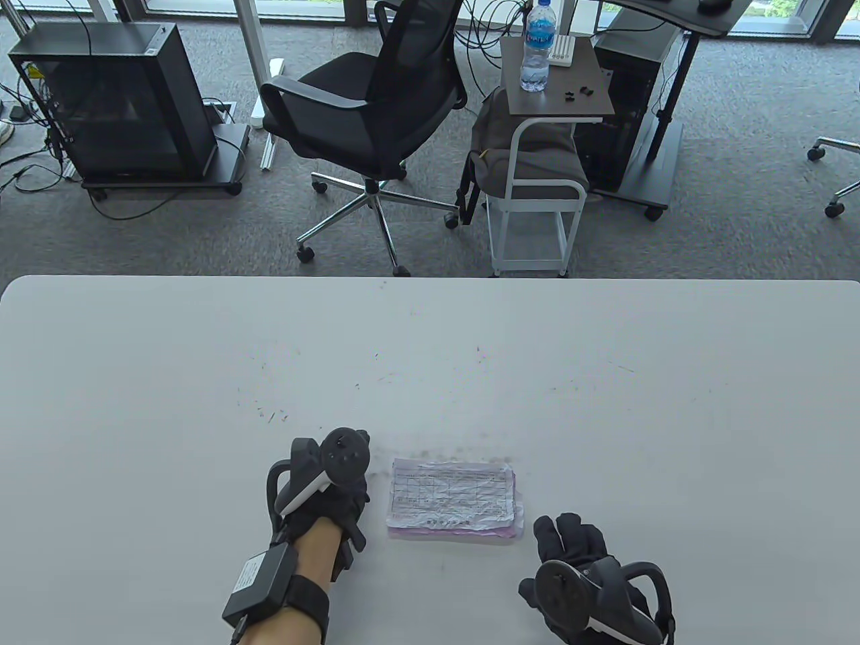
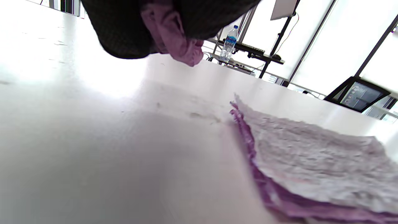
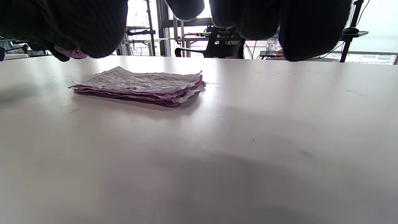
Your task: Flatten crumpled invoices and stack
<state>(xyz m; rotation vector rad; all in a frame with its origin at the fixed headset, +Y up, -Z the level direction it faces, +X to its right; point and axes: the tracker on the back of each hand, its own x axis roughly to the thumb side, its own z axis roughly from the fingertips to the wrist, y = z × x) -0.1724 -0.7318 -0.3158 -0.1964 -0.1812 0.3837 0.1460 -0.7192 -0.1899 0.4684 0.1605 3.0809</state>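
A stack of flattened invoices (image 1: 453,497), white on top with purple sheets under it, lies near the front of the white table (image 1: 430,349). It also shows in the left wrist view (image 2: 311,152) and the right wrist view (image 3: 140,85). My left hand (image 1: 336,500) rests just left of the stack and grips a crumpled pink invoice (image 2: 177,40) in its curled fingers; the table view hides that paper under the hand. My right hand (image 1: 568,537) hovers right of and nearer than the stack, fingers (image 3: 304,28) spread and empty.
Beyond the table's far edge stand an office chair (image 1: 363,101), a small side cart (image 1: 537,201) with a water bottle (image 1: 537,47), and a black cabinet (image 1: 114,101). Faint pen marks dot the tabletop.
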